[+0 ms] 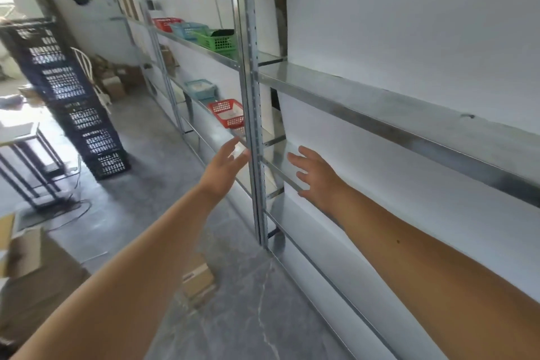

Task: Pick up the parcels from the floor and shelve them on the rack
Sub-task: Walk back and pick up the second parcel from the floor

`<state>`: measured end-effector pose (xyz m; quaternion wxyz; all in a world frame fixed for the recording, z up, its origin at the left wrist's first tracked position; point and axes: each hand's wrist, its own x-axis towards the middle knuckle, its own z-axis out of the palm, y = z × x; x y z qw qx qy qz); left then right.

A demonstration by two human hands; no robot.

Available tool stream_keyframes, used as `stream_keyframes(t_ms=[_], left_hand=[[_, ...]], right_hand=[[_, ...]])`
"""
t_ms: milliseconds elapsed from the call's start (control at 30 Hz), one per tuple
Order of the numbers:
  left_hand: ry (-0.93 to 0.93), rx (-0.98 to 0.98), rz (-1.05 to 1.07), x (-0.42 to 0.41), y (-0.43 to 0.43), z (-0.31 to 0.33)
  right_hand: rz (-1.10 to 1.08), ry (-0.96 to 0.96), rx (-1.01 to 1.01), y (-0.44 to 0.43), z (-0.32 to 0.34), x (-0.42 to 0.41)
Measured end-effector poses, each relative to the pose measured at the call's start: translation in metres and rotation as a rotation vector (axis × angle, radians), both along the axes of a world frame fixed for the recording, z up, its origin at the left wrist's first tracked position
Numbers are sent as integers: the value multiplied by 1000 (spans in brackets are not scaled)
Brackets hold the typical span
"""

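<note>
While both empty, with left hand [225,166] and right hand [315,175] spread open before the grey metal rack [380,102], needed next to reach down for the small brown cardboard parcel [197,279] on the floor.

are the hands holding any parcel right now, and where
Nothing is held. The left hand and right hand are both open and empty near the rack; one parcel lies on the floor.
</note>
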<state>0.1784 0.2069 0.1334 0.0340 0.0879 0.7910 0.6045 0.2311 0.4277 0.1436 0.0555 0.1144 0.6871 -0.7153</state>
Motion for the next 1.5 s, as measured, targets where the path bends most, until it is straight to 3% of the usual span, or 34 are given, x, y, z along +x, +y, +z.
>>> stream_keyframes(t_ms=[500, 867, 1500], left_hand=[[-76, -6, 332, -49, -78, -11], [-174, -69, 540, -84, -104, -51], [-345, -14, 531, -210, -255, -156]], right_hand=[[320, -56, -75, -86, -17, -142], [544, -134, -63, -131, -55, -221], [558, -239, -34, -294, -136, -341]])
